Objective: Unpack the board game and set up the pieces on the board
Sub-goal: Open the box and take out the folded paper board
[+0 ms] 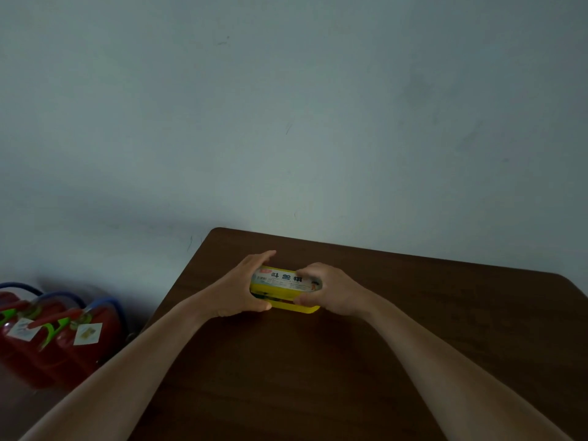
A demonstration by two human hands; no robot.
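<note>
A small yellow game box [286, 289] with a white printed label on its lid lies on the dark brown table [413, 345], near the far edge. My left hand [237, 288] grips its left end, thumb on the near side and fingers over the far side. At the right end, my right hand [331, 289] holds the box with fingers curled over the lid. A dark gap shows between lid and base on the near side. The contents are hidden.
The table's far edge runs against a pale wall [286, 122]. On the floor to the left stand red fire extinguishers [54, 332] with tags, in a blue-framed rack.
</note>
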